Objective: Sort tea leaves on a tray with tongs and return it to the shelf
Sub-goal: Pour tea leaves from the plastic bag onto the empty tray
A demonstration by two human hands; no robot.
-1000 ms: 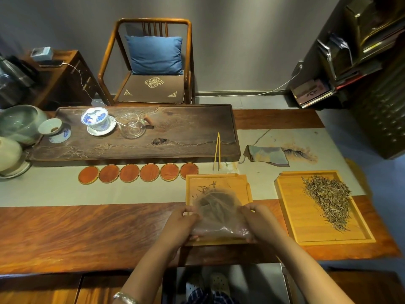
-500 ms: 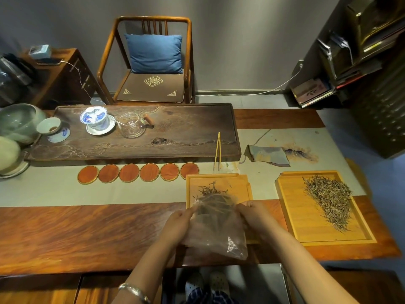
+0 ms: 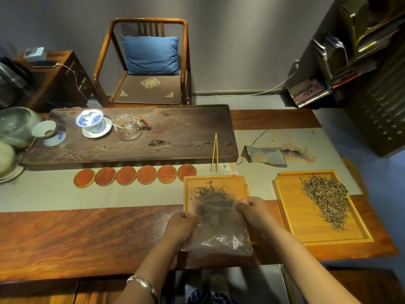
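Note:
My left hand (image 3: 180,224) and my right hand (image 3: 255,210) pinch the two sides of a clear plastic bag (image 3: 219,229), which holds dark tea leaves. The bag hangs over the near part of a small bamboo tray (image 3: 238,185). A little heap of dark tea leaves (image 3: 205,189) lies on that tray just beyond the bag's mouth. A larger bamboo tray (image 3: 289,216) to the right carries a long pile of pale tea leaves (image 3: 326,198). Thin bamboo tongs (image 3: 214,152) lie beyond the small tray, propped on the edge of the dark tea board.
The dark wooden tea board (image 3: 175,128) carries a gaiwan (image 3: 93,121), a glass pitcher (image 3: 128,129) and a small cup (image 3: 45,129). Several round coasters (image 3: 135,177) line its front. A folded cloth (image 3: 263,157) lies at right. A shelf unit (image 3: 361,51) stands far right, a chair (image 3: 149,62) behind.
The bag has tipped from flat over the tray to hanging with its bottom toward me. Both hands have stayed on its sides. More dark leaves show on the small tray.

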